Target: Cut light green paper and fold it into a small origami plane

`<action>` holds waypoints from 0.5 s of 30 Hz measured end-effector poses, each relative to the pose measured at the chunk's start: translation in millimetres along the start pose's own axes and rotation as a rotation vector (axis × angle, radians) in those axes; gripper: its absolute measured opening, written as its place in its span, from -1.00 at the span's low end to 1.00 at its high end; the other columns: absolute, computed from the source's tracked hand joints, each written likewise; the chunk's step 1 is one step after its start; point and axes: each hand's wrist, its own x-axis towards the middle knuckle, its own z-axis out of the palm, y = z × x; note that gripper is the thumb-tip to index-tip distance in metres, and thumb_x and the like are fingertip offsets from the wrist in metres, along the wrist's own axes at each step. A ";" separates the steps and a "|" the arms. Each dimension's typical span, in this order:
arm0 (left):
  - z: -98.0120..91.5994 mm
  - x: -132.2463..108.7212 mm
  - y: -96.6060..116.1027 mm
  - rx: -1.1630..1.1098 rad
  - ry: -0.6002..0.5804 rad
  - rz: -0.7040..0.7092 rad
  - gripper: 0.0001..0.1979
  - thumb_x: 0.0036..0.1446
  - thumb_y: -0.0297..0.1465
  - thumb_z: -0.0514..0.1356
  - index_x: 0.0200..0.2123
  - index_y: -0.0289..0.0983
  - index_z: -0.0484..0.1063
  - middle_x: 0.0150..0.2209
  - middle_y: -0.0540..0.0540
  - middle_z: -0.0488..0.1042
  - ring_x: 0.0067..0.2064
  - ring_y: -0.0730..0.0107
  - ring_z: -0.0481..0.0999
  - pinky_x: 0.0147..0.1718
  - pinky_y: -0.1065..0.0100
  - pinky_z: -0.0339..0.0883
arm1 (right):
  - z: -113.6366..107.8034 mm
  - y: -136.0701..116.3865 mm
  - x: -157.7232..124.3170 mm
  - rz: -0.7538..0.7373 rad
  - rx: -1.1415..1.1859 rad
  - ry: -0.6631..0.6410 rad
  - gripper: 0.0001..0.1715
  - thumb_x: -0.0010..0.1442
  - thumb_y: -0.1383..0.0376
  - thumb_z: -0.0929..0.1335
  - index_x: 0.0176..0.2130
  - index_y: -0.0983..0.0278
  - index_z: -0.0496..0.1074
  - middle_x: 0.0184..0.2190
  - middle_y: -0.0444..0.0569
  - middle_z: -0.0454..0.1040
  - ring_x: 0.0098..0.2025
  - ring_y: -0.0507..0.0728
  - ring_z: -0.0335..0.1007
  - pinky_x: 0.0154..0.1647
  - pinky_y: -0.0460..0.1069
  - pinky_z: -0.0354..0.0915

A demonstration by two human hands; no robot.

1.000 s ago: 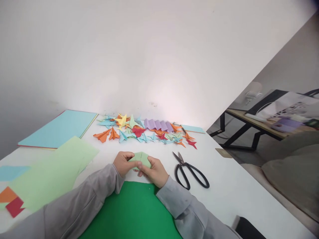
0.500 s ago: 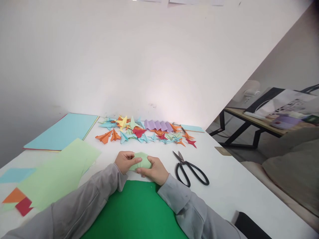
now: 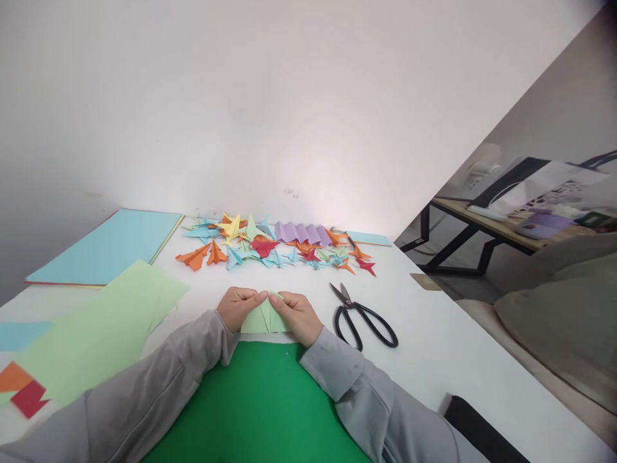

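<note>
A small piece of light green paper [image 3: 268,317] with crease lines is held between my two hands, just above the front of the white table. My left hand [image 3: 238,307] pinches its left side, the thumb lying near the top middle. On the opposite side my right hand [image 3: 301,315] grips it, with the thumb tip close to the left one. The fingers behind the paper are hidden. Black-handled scissors [image 3: 355,305] lie partly open to the right of my right hand. Beyond the hands sit several small folded paper planes [image 3: 194,257] in many colours.
Blue sheets [image 3: 110,244] are stacked at the back left, with a large light green sheet [image 3: 103,328] nearer. Orange and red scraps [image 3: 29,399] lie at the left edge. Pleated purple paper [image 3: 302,234] stands by the wall. A black object [image 3: 475,427] rests front right.
The paper has been turned or opened, so more of its creased lower part shows. My thumbs have moved up to its top edge, close together. The view has shifted slightly.
</note>
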 end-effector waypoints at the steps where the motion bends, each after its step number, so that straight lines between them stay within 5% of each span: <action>1: 0.7 -0.1 0.2 -0.001 -0.012 0.009 -0.54 -0.25 -0.02 0.32 -0.70 -0.33 0.36 -0.71 0.06 0.28 -0.59 0.49 0.28 -0.60 0.42 0.15 | -0.4 0.9 0.4 0.011 0.023 0.009 -0.39 -0.09 -0.19 0.36 -0.63 0.29 0.26 -0.73 -0.25 0.16 -0.64 -0.07 0.03 -0.62 -0.12 0.02; 8: 4.5 -1.5 6.3 -0.065 -0.076 0.070 -0.69 -0.42 -0.37 0.41 -0.52 -0.33 0.43 -0.53 0.03 0.49 -0.43 0.39 0.44 -0.39 0.35 0.32 | 0.6 7.4 1.6 0.039 0.124 0.096 -0.44 -0.02 -0.15 0.34 -0.58 0.28 0.32 -0.74 -0.18 0.30 -0.69 0.00 0.21 -0.67 -0.09 0.13; 12: 4.8 -2.7 6.7 -0.043 0.000 0.038 -0.67 -0.39 -0.41 0.37 -0.52 -0.28 0.28 -0.56 0.10 0.45 -0.54 0.47 0.40 -0.51 0.40 0.29 | 1.3 7.9 1.6 0.008 0.099 0.106 -0.47 0.03 -0.12 0.33 -0.57 0.29 0.36 -0.73 -0.18 0.32 -0.70 -0.02 0.19 -0.68 -0.10 0.13; 15: 4.5 -2.2 2.8 -0.051 -0.062 0.004 -0.69 -0.34 -0.42 0.33 -0.52 -0.27 0.22 -0.60 0.11 0.41 -0.60 0.50 0.35 -0.58 0.41 0.25 | -0.1 5.5 1.3 -0.056 0.019 0.024 -0.61 -0.07 0.01 0.45 -0.50 0.30 0.45 -0.62 -0.15 0.42 -0.58 0.01 0.28 -0.55 -0.09 0.20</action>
